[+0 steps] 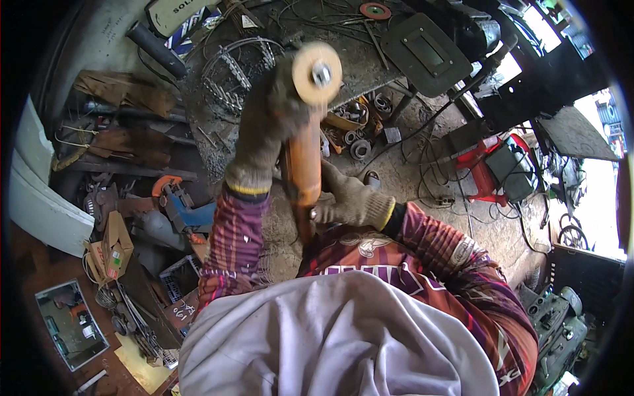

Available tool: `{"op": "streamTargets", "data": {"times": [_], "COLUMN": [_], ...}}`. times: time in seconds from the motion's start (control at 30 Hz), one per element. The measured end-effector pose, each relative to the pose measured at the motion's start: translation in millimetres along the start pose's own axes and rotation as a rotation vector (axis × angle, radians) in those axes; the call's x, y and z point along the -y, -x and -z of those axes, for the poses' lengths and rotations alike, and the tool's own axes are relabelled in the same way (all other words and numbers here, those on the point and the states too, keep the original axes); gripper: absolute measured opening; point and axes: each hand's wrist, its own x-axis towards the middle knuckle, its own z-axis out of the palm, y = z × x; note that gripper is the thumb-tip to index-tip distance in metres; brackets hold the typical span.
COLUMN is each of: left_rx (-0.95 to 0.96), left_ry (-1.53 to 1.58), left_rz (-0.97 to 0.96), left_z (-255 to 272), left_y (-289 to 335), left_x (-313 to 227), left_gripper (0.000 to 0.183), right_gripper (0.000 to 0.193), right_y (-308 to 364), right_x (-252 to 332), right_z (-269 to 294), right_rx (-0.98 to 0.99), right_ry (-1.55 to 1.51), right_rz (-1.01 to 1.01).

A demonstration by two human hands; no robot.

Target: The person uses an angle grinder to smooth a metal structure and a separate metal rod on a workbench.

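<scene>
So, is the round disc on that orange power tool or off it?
On: the pale disc sits at the head of the orange power tool, a metal fastener showing at its centre.

A red disc (375,10) lies near the top edge of the frame, and a dark welding mask (429,56) with a small window is at the upper right. A dark pipe (157,49) slants across the upper left. At centre right a red plastic chair (482,181) and a grey box (512,165) show together — dark cables (424,173) run near them. Lower left holds a mirror (72,323), below a cardboard box (115,244). The greenish machine (558,330) at lower right may be an engine — the dim rim blurs it.
</scene>
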Motion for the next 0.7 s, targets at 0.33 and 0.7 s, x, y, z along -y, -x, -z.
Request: {"op": "streamTargets", "data": {"times": [0.33, 0.7], "left_rx": [-0.315, -0.321], "left_ry": [0.694, 0.521], "left_rz": [-0.035, 0.527], "left_z": [-59, -144], "left_y": [-150, -132], "left_x": [47, 115], "left_gripper": [0.048, 0.074], "right_gripper": [0.051, 0.054], "right_y": [-42, -59], "right_x": [2, -51], "right_z": [130, 232], "right_rx": [-0.413, -0.233], "right_ry": [-0.056, 0.304], "right_rz": [-0.168, -0.229]}}
